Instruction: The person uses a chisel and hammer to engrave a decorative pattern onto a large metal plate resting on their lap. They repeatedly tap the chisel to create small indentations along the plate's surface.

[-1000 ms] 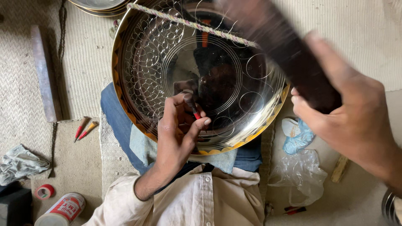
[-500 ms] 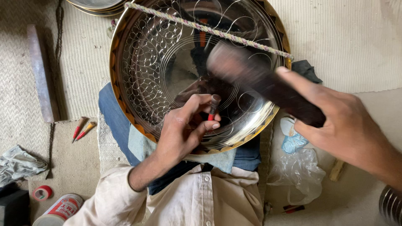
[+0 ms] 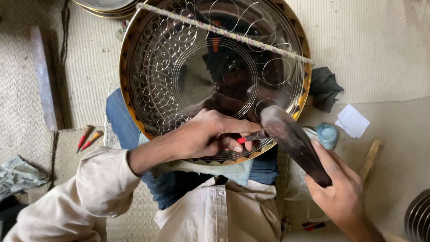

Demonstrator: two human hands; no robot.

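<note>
We see a large round metal tray with a golden rim, which rests tilted on the person's lap, over blue trousers and a pale cloth. The tray holds nothing loose; its shiny surface carries only engraved circles and curls, dense on the left part and fewer on the right part. A twisted cord runs across the upper part of the tray, from the top rim to the right rim.

The left hand lies on the lower part of the tray. Its fingers are closed narrowly around a small chisel with a red handle, and the tip points to the right, near the lower right rim. The right hand grips the lower end of a dark mallet; its fingers are wrapped tightly on the handle. The head of the mallet is just at the end of the chisel, but it is blurred, so we cannot tell if the two are touching.

On the mat at the left lie two more red-handled tools and a long grey bar. At the right are a dark rag, a white paper piece, a pale blue lump and a wooden stick. More metal trays are cut off at the top edge, and another stack at the lower right corner. The middle of the tray shows only dark reflections, hard to make out.
</note>
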